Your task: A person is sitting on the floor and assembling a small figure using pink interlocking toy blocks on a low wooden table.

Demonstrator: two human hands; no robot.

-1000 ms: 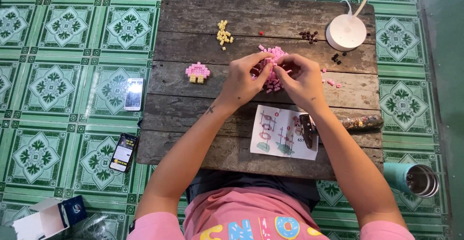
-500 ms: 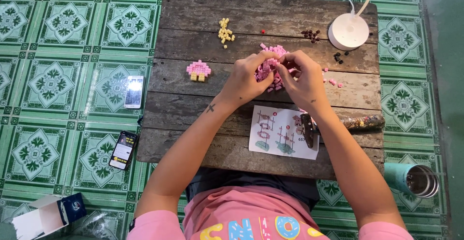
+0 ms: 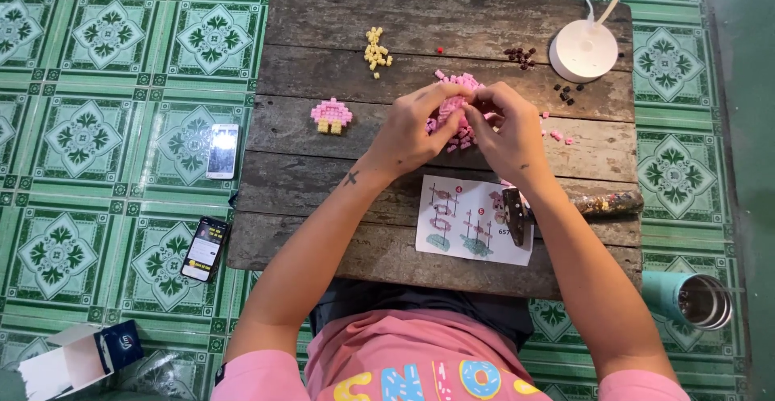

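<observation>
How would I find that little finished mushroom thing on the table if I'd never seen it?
Start at the wooden plank table on the green patterned floor tiles. Look on its left part, left of the left hand that works in the pile of pink blocks. There sits the small block figure, alone: a pink cap on yellow feet, already built, unlike the loose yellow blocks above it.

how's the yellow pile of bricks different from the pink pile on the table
The yellow brick pile is small and lies untouched near the table's far edge; the pink brick pile is larger and sits mid-table. The yellow pile is in full view, while the pink one is partly covered by the left hand and right hand, whose fingers meet over it. Both are loose heaps of tiny building bricks on the wooden planks.
</observation>
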